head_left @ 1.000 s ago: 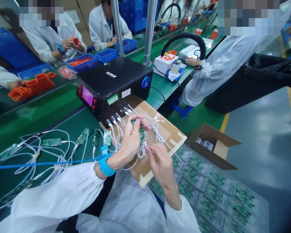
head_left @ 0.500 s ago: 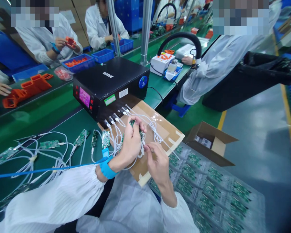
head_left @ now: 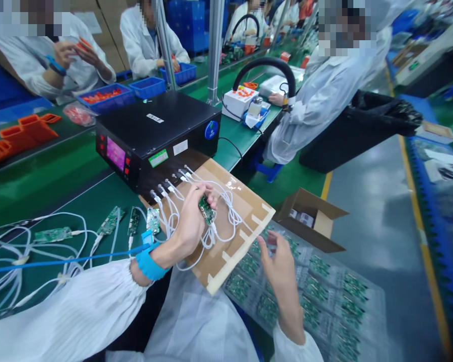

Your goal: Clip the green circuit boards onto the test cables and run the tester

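Observation:
My left hand (head_left: 192, 217), with a blue wrist strap (head_left: 151, 262) below it, is closed around a green circuit board (head_left: 207, 208). A white cable (head_left: 213, 230) meets the board's lower end. Both are above a brown cardboard sheet (head_left: 245, 201) edged with cream tape. My right hand (head_left: 278, 256) is off to the right with its fingers apart and nothing in them, over a clear plastic tray (head_left: 377, 301) of green boards. Beyond my left hand stands a black box-shaped device (head_left: 154, 130) with a lit pink screen; several white cables plug into its front.
More green boards (head_left: 53, 235) with tangled white cables lie on the green table at left. An open cardboard box (head_left: 328, 229) sits past the tray. A black bin (head_left: 335, 136) stands at right near a seated co-worker (head_left: 324, 95). Other co-workers sit across the line by blue bins (head_left: 147, 88).
My right hand has let go of the cable by the board and moved right, opening over the tray. My left hand still holds the board, now more visible. The view has shifted right.

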The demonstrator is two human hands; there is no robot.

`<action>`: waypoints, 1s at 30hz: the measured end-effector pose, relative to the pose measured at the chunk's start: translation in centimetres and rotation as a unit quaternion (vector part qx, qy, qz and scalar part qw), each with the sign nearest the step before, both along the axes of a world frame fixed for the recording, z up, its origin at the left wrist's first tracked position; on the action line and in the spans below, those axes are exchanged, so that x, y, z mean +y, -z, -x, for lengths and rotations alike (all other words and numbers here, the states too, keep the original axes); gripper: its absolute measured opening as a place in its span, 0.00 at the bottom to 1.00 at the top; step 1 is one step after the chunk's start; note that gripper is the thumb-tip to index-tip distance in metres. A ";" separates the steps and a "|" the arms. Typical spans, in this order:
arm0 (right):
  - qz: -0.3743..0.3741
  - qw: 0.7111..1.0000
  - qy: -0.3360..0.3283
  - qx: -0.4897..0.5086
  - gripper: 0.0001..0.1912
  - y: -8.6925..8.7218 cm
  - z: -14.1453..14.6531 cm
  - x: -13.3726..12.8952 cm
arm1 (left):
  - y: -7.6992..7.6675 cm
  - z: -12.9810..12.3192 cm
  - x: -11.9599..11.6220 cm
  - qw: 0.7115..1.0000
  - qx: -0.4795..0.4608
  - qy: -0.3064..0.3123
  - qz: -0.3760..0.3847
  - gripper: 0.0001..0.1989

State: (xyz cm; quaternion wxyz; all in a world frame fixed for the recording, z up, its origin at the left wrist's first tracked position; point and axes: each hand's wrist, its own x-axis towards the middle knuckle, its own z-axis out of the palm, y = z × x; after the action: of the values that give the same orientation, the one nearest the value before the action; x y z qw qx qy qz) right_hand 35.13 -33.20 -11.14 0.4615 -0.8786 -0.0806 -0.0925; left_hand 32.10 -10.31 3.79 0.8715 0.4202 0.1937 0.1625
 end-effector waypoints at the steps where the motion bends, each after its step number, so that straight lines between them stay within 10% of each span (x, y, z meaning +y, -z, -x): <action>1: -0.028 0.998 -0.024 0.057 0.26 0.1 -0.2 -0.5 | -0.2 0.0 -0.1 1.000 -0.002 0.004 0.010 0.10; 10: -0.385 0.907 -0.099 0.138 0.20 -7.1 -2.5 3.7 | -0.1 0.1 -1.5 0.998 0.044 0.042 0.017 0.15; 15: -0.416 0.878 -0.185 0.148 0.20 -8.9 -2.3 7.9 | 0.7 0.5 -2.2 0.997 0.028 0.070 -0.011 0.10; 30: -0.507 0.830 -0.115 0.203 0.14 -9.7 -1.0 11.1 | 2.7 0.9 -2.4 0.997 0.025 0.078 -0.004 0.13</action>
State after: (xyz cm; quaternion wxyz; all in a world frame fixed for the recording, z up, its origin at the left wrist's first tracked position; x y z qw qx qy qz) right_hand 36.11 -22.09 -1.40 0.8553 -0.5048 -0.0275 0.1136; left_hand 31.19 -12.68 1.11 0.8747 0.4416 0.1815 0.0837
